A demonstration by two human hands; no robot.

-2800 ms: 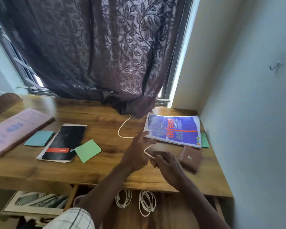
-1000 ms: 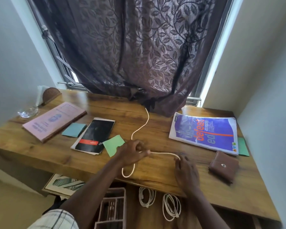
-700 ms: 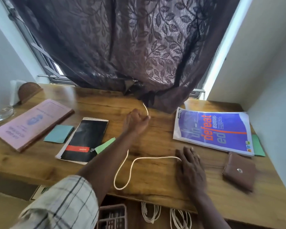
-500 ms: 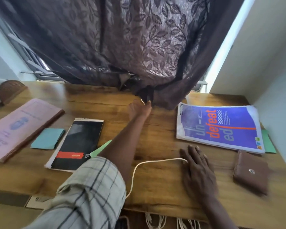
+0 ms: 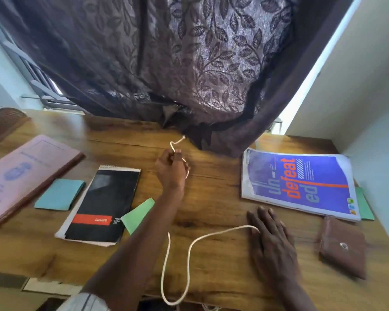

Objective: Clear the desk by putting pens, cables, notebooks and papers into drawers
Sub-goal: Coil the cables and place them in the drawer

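Note:
A thin white cable (image 5: 189, 245) runs over the wooden desk (image 5: 211, 194). My left hand (image 5: 171, 169) reaches to the back of the desk and grips the cable's far part just in front of the curtain. My right hand (image 5: 272, 241) lies flat on the desk, fingers straight, pressing the cable's other end under its fingers. Between them the cable hangs in a loop over the desk's front edge. A black spiral pad (image 5: 101, 205), a blue magazine (image 5: 299, 182) and a pink book (image 5: 25, 176) lie on the desk.
A dark leaf-patterned curtain (image 5: 189, 63) hangs onto the back of the desk. Teal (image 5: 60, 194) and green (image 5: 138, 215) paper slips lie by the pad. A brown wallet (image 5: 344, 245) sits at the right, a brown holder (image 5: 5, 122) at far left. A wall closes the right side.
My left hand reached back to the curtain and has now drawn the cable's far end out from under it. My right hand stayed pressing the cable's other end.

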